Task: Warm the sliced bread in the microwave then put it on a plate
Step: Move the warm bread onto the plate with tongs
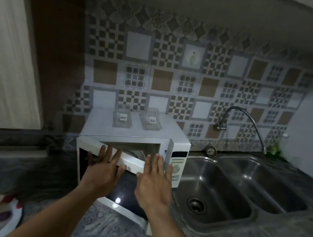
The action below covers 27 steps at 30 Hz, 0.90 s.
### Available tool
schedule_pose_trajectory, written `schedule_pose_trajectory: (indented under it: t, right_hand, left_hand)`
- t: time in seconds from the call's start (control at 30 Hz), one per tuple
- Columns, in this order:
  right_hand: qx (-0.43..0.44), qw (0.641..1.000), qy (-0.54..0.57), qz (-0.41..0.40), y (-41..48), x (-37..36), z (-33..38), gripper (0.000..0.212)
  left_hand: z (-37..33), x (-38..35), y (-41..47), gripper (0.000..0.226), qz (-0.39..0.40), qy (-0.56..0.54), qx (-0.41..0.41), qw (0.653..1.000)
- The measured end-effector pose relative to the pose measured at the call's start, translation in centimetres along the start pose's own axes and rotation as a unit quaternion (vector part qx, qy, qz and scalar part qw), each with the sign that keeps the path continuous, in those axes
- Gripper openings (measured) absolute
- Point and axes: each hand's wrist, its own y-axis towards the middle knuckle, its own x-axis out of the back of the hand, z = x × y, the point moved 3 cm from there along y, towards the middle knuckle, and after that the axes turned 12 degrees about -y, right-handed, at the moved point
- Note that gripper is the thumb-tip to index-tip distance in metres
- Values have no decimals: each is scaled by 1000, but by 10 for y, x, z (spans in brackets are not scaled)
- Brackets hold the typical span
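Note:
A white microwave (128, 134) stands on the dark marble counter against the tiled wall. Its door (128, 195) is partly swung out toward me, with a gap showing the glass turntable (136, 153) inside. My left hand (103, 169) lies flat with straight fingers on the door's upper edge. My right hand (154, 183) is spread open beside it, fingers straight, near the door's free edge and the control panel (177, 165). No bread shows inside the gap. A colourful patterned plate (9, 212) sits blurred at the bottom left.
Two clear plastic containers (122, 119) (151, 120) rest on top of the microwave. A double steel sink (222, 189) with a curved tap (242, 121) lies to the right. A white power strip (12, 152) with a red light sits at the left.

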Motion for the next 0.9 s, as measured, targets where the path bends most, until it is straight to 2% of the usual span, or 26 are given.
schedule_pose_trajectory:
  t: [0.1, 0.13, 0.23, 0.33, 0.47, 0.67, 0.9]
  right_hand:
    - [21, 1000, 8, -13, 23, -8, -16, 62]
    - [28, 999, 7, -17, 30, -12, -21, 62]
    - [38, 999, 8, -23, 49, -22, -33, 61]
    - [36, 999, 18, -29, 71, -30, -43, 63]
    - [64, 997, 0, -46, 95, -41, -50, 79]
    - [63, 993, -12, -100, 130, -65, -56, 65]
    - [78, 985, -14, -152, 152, -74, -58, 64]
  left_hand:
    - [-6, -8, 14, 98, -24, 17, -12, 1000]
    - [-8, -10, 18, 99, -33, 18, -15, 999]
    - [-13, -20, 31, 79, -51, 12, -14, 999]
    - [-15, -25, 46, 70, -85, 13, -20, 996]
    - [-15, -29, 65, 68, -75, 11, -24, 997]
    - [-13, -41, 90, 70, -122, 54, -27, 991]
    - [-19, -40, 108, 70, -132, 76, -25, 988]
